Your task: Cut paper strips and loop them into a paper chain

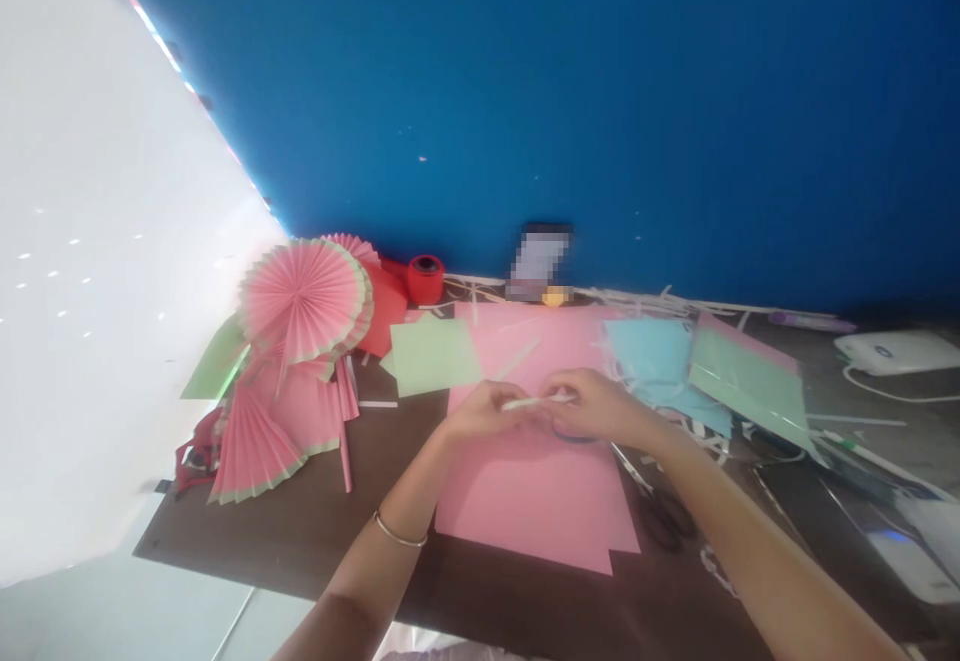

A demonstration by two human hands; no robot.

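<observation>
My left hand [487, 411] and my right hand [592, 406] meet above the middle of the table. A narrow pale paper strip [523, 403] spans the gap between them, its two ends pinched in my closed fingers. Under both hands lie large pink paper sheets [525, 501]. A light green paper [431, 356] rests just left of them, partly on the pink. Beside my right wrist are scissors [637, 471], partly hidden by my forearm. Light blue paper [649, 346] lies beyond that wrist.
Pleated pink paper fans [300, 301] with green edges pile up at the left. A red tape roll [426, 281] and a propped phone [538, 261] stand near the blue wall. Rightward are a plastic-wrapped green paper pack [750, 381], a purple marker [812, 322] and a white device [896, 352].
</observation>
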